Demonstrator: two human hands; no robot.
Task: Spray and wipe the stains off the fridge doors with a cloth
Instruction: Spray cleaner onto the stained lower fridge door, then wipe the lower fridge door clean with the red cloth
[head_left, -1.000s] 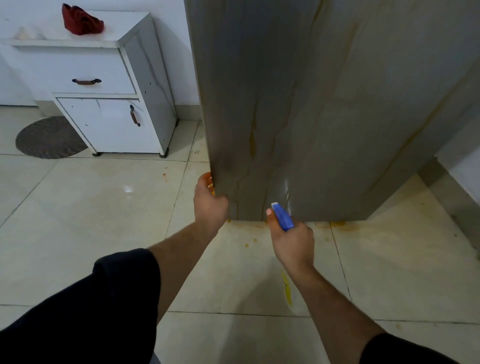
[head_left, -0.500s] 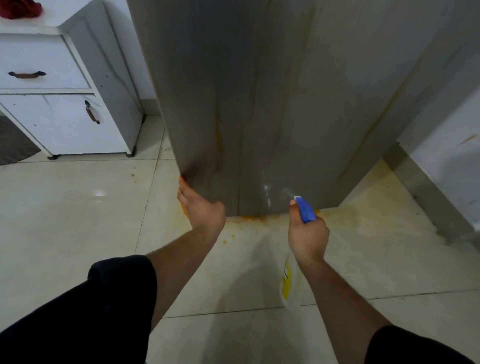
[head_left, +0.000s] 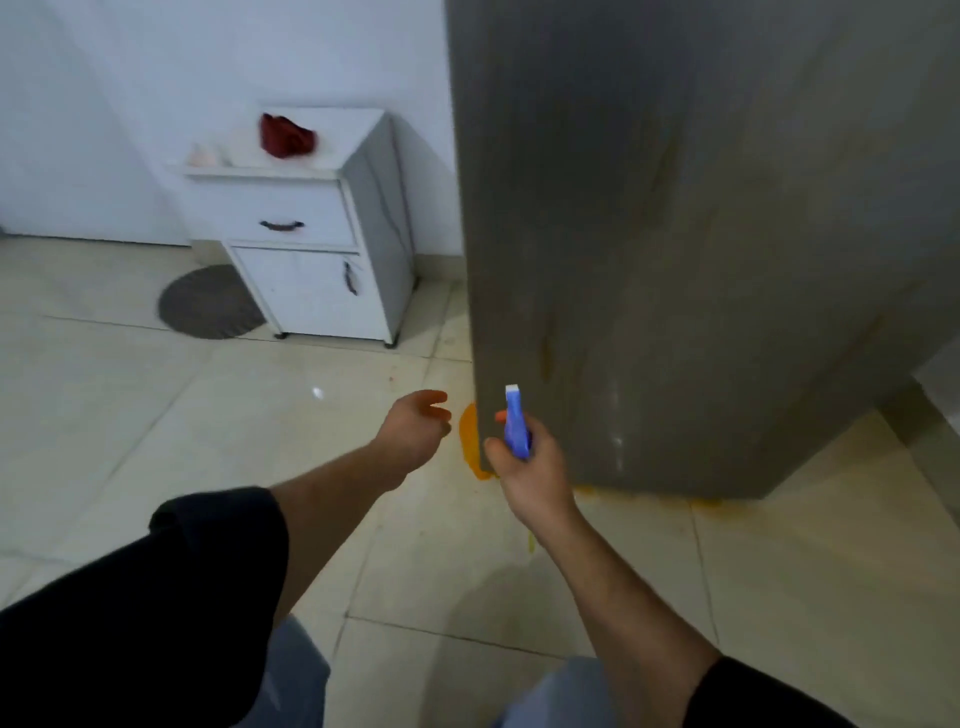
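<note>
**Fridge door, lower left corner: hands, spray bottle, surrounding room**

1. Fridge door (head_left: 675, 234): grey, fills the upper right. Its left vertical edge drops from the top of the view to a lower corner just above the floor. The bottom edge runs rightward from that corner. Brownish run marks (head_left: 545, 353) streak the lower panel.
2. Spray bottle (head_left: 516, 426): blue trigger head with a white tip, upright, just in front of the door's left edge near the lower corner. The body is mostly hidden behind the hand.
3. Right hand (head_left: 532, 470): grip clamped round the spray bottle's neck, with one fingertip showing in front of the head.
4. Left hand (head_left: 415, 431): grip apart, fingers loosely spread and holding nothing. It hovers over the floor just left of the door's edge, not touching it.
5. Orange patch (head_left: 469, 439): on the floor at the door's corner, between the two hands and partly behind the edge. Whether it is spill or cloth cannot be told. More orange lines the floor beneath the bottom edge.
6. Tiled floor (head_left: 182, 441): pale, a broad open stretch left of the door.
7. White cabinet (head_left: 311, 249): against the wall, well apart from the hands, with a strip of floor between it and the door.
8. Red crumpled fabric (head_left: 285, 136): on the cabinet top.
9. Round grey mat (head_left: 208, 301): on the floor, touching the cabinet's left foot.
</note>
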